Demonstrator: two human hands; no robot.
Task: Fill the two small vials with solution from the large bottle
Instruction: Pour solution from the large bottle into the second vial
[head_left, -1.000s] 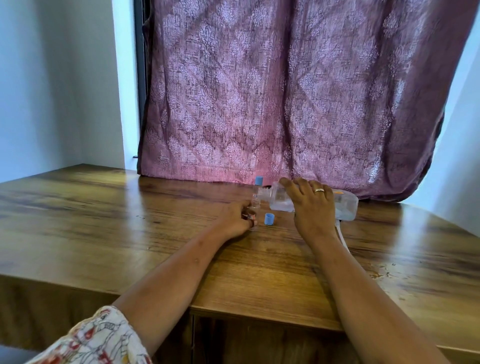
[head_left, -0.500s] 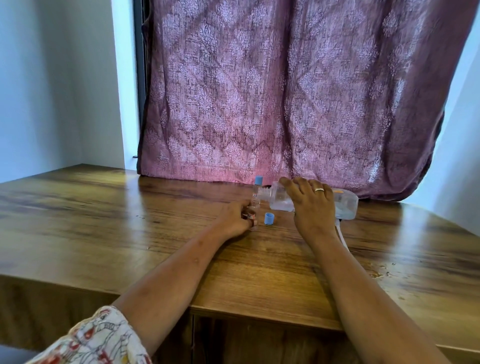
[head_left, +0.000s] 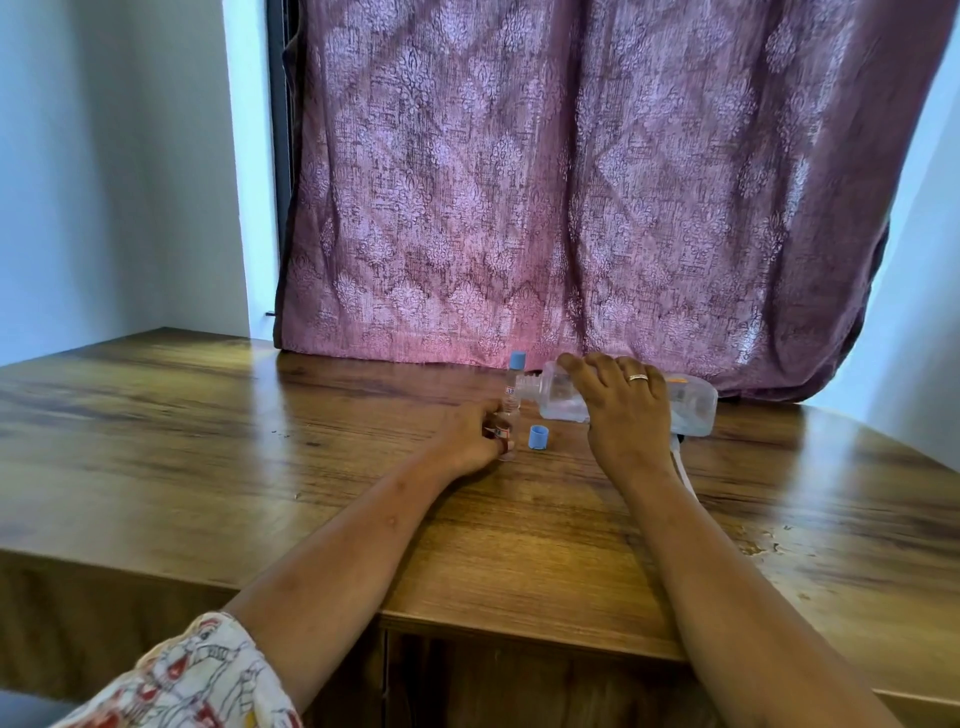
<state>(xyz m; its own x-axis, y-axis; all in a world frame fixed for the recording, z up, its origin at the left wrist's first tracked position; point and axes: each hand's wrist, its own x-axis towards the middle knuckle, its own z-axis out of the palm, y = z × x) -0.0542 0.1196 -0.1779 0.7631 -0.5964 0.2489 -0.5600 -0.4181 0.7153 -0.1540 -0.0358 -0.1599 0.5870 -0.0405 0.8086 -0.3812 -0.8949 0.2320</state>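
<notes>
Curtain fabric (head_left: 571, 182), mauve and patterned, hung across the back of the scene, its hem meeting the far edge of the wooden worktop (head_left: 208, 441). Pale walls stood to either side.

Two bare forearms reached forward over the worktop, the left one coming out of a printed sleeve (head_left: 197, 675).

Next in size, the large bottle (head_left: 691, 402) was clear plastic and was held tipped almost flat, its base toward the right and its open neck pointing left. The right hand (head_left: 623, 410), wearing a ring, was clamped over the top of the bottle's body, fingers curled round it. A white cord or tube (head_left: 683, 473) ran along the worktop from below the bottle toward the right wrist.

The left hand (head_left: 467, 436) was closed around one small vial (head_left: 503, 434) resting on the worktop; only its labelled side and base showed between the fingers, so its fill level could not be told. The bottle's neck lay above and just right of it.

A second vial (head_left: 513, 387), upright with a blue cap on, stood just behind the left hand, beside the bottle's neck.

A loose blue cap (head_left: 538, 437) sat on the worktop between the two hands.
</notes>
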